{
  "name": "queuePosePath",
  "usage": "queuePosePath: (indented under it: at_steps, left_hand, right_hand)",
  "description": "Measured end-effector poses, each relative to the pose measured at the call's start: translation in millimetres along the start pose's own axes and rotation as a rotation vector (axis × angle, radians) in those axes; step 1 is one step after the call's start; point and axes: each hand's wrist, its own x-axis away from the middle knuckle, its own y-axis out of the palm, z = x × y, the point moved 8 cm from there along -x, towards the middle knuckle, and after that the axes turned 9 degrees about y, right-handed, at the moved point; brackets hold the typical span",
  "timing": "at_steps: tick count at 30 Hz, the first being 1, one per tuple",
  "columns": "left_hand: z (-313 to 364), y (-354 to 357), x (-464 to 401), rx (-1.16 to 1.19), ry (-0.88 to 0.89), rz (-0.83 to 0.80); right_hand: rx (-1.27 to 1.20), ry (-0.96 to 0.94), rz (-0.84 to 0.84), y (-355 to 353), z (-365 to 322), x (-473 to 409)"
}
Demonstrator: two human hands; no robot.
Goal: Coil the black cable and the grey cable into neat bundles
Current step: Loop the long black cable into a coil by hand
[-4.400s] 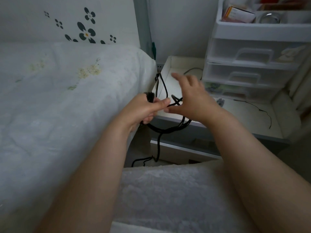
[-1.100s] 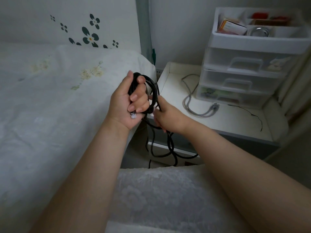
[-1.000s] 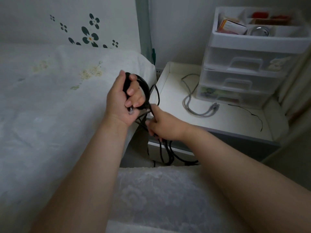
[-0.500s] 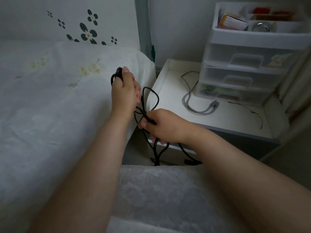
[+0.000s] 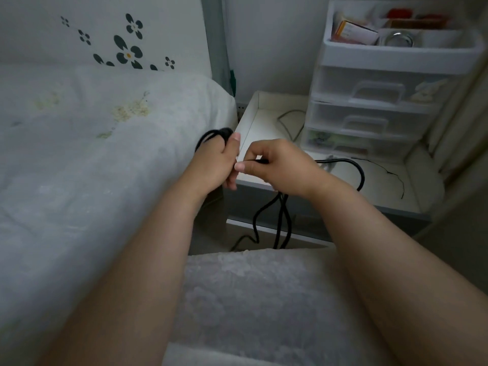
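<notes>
My left hand [image 5: 215, 165] grips a small bundle of coiled black cable [image 5: 211, 135], whose loops stick out above the fist at the bed's edge. Right beside it, my right hand [image 5: 277, 167] pinches a strand of the same cable between thumb and fingers. From there a loose loop arcs out to the right over the bedside table [image 5: 396, 186], and more strands hang below my hands toward the floor. The grey cable [image 5: 286, 121] lies on the table, mostly hidden behind my right hand.
A white bed [image 5: 79, 154] fills the left side. A plastic drawer unit [image 5: 383, 96] stands at the back of the table, with boxes and a jar in its top tray. A thin black wire [image 5: 390, 173] lies on the table's right part. White fabric covers my lap.
My right hand has risen from below the table edge to beside my left hand, bringing up a strand. A cable loop now swings out to the right over the table.
</notes>
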Motion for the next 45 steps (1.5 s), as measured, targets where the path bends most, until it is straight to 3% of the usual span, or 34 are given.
queuePosePath:
  at_steps: [5, 9, 13, 22, 31, 40, 45]
  left_hand:
    - [6, 23, 15, 0.137, -0.076, -0.284]
    - [8, 30, 25, 0.228, -0.114, -0.451]
    - [13, 33, 31, 0.167, 0.0, -0.554]
    - [23, 33, 34, 0.33, 0.047, -0.526]
    - [49, 40, 42, 0.824, -0.038, -0.575]
    - [45, 35, 36, 1.018, -0.057, -0.411]
    - [41, 28, 30, 1.168, -0.079, -0.395]
  right_hand:
    - [-0.103, 0.069, 0.041, -12, 18, -7]
    - [-0.375, 0.105, -0.04, -14, 31, -11]
    - [-0.665, 0.141, -0.185, -9, 40, -14]
    - [-0.67, 0.114, -0.096, -4, 35, -17]
    - [-0.724, 0.236, 0.078, -2, 37, -19]
    - [-0.936, 0.455, -0.086, 33, 47, -19]
    - [-0.816, 0.485, -0.223, 52, 48, -15]
